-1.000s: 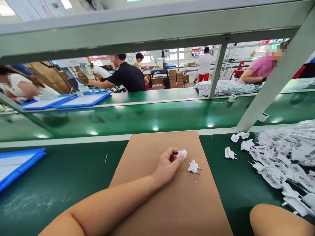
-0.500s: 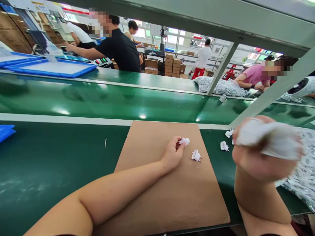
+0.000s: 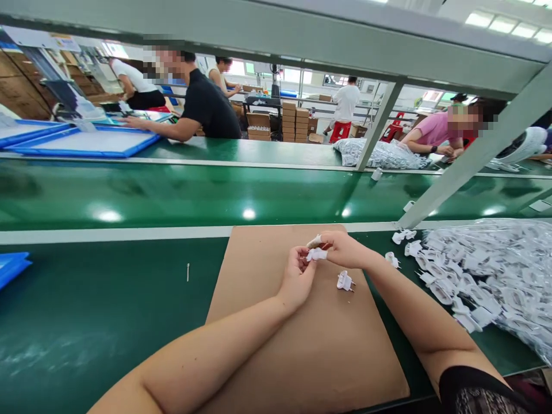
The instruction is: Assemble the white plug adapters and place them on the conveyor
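Over the upper part of the brown cardboard sheet [image 3: 276, 339], both hands meet at a small white plug adapter [image 3: 317, 254]. My left hand [image 3: 299, 275] grips it from the left, fingers closed. From the other side my right hand [image 3: 345, 250] pinches its right end, and one of its fingers wears a whitish covering. The fingers hide part of the adapter. Just below my right hand, a second white plug adapter [image 3: 345, 281] lies on the cardboard with its pins pointing right.
A clear bag [image 3: 509, 276] spills many white plug adapters at the right. A thin metal pin [image 3: 187, 272] lies left of the cardboard on the green table [image 3: 107, 322]. Slanted metal posts [image 3: 470, 155] rise behind. Co-workers sit across the bench near blue-rimmed trays [image 3: 86, 154].
My right hand has come down from the raised right side to the adapter in my left hand. The view has tilted up slightly. A co-worker's arm has moved over the blue-rimmed tray.
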Demonstrator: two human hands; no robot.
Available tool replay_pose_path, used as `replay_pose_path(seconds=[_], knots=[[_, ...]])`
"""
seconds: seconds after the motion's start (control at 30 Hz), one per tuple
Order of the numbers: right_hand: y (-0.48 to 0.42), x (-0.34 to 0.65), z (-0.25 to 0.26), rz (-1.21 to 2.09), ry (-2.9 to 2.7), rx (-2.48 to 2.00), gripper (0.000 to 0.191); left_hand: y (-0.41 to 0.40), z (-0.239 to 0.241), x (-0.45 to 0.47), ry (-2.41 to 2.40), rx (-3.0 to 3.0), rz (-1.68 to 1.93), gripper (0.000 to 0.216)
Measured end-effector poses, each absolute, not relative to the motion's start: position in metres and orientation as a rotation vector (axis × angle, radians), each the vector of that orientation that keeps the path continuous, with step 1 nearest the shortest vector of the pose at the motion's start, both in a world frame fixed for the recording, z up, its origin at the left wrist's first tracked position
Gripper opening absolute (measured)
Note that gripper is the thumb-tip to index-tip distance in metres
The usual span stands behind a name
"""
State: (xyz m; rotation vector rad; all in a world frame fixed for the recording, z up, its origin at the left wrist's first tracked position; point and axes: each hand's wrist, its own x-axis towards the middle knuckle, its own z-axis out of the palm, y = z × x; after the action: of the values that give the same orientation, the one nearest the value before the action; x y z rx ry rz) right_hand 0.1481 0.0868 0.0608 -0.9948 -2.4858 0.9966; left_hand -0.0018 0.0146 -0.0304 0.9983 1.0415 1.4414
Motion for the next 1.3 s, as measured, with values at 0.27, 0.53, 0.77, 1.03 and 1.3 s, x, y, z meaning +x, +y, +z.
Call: replay_pose_path(seconds=[0.27, 0.53, 0.77, 1.03, 1.3], knots=[[0.098, 0.133, 0.05, 0.665, -2.349, -1.235, 0.021, 0.014, -0.041, -0.002, 1.174, 1.095, 1.519, 0.055], [0.048, 0.211, 0.05, 0.775, -2.072, -1.223, 0.024, 0.013, -0.042, -0.002, 1.231, 1.284, 1.501, 0.045], [0.024, 0.262, 0.012, 1.053, -1.554, -1.199, 0.043, 0.006, -0.035, 0.008, 1.323, 1.475, 1.354, 0.032], [0.031, 0.245, -0.01, 1.18, -1.54, -1.208, 0.053, 0.005, -0.016, 0.003, 1.334, 1.882, 1.157, 0.059], [0.038, 0.246, -0.011, 1.245, -1.541, -1.269, 0.05, -0.007, -0.005, 0.013, 1.074, 2.42, 0.83, 0.061]])
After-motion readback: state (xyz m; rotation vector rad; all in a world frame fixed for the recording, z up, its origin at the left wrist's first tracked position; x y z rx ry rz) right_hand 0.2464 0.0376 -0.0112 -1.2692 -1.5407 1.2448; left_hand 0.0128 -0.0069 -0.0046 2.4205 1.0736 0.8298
